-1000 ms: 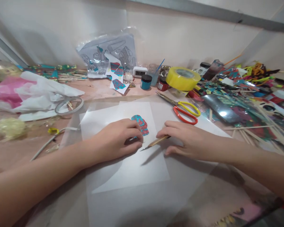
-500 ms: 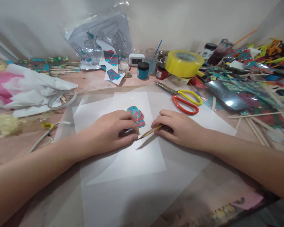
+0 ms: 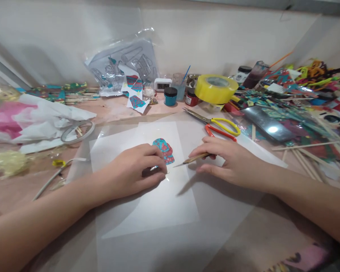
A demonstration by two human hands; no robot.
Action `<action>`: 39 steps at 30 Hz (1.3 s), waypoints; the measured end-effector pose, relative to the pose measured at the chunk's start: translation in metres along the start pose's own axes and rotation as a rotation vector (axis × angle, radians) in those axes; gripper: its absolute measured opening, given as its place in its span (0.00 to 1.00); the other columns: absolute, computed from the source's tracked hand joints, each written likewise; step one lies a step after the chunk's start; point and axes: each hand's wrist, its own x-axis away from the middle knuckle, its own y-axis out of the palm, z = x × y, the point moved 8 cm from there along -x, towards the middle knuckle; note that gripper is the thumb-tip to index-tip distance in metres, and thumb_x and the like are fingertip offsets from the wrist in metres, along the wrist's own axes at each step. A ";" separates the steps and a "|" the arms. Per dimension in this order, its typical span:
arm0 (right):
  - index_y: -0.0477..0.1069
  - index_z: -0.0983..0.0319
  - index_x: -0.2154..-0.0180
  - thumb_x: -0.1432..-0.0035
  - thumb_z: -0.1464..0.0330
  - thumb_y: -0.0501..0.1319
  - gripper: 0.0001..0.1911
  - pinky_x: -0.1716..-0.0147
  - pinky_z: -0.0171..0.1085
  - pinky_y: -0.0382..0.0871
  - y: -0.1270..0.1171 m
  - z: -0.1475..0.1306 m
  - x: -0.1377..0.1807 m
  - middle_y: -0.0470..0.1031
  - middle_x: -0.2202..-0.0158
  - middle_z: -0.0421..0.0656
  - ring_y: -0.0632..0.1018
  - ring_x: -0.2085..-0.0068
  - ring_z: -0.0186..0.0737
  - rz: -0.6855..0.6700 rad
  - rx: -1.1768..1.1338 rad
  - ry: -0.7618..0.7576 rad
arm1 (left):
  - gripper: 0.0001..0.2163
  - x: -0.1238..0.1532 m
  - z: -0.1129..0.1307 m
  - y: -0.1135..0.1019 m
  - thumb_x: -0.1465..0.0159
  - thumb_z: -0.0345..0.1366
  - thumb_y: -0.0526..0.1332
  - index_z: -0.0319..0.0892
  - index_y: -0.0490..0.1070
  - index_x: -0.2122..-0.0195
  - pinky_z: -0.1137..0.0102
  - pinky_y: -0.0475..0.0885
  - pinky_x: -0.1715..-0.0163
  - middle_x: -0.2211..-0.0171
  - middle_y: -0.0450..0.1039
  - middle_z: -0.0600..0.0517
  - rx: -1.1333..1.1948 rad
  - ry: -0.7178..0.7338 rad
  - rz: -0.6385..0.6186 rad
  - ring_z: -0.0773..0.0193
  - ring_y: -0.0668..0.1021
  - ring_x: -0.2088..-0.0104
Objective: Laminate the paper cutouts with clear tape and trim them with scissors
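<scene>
My left hand (image 3: 134,170) rests on a white sheet (image 3: 158,200), fingers curled and pressing down beside a small teal-and-red painted cutout (image 3: 164,150); a small dark thing shows under the fingertips, too hidden to name. My right hand (image 3: 229,160) pinches a thin wooden stick tool (image 3: 191,160), whose pointed tip is lifted slightly and aims at the cutout's lower right edge. The sheet lies on a larger clear plastic film (image 3: 172,245).
Yellow-and-red scissors (image 3: 219,126) lie just behind my right hand. A yellow tape roll (image 3: 216,88), paint jars (image 3: 170,96) and a small clock (image 3: 162,84) stand at the back. Sticks and coloured craft scraps (image 3: 294,113) crowd the right; white-pink tissue (image 3: 36,117) lies left.
My right hand has lifted and drawn the stick tool slightly right, away from my left fingertips. The left hand stays on the sheet. The camera view has shifted a little.
</scene>
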 end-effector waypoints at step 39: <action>0.74 0.64 0.64 0.35 0.76 0.62 0.04 0.66 0.40 0.64 0.035 -0.026 -0.018 0.74 0.66 0.44 0.75 0.65 0.44 -0.259 0.303 -0.208 | 0.07 -0.005 -0.006 0.007 0.34 0.33 0.59 0.45 0.77 0.60 0.66 0.67 0.64 0.59 0.74 0.50 -0.027 -0.062 -0.078 0.59 0.77 0.61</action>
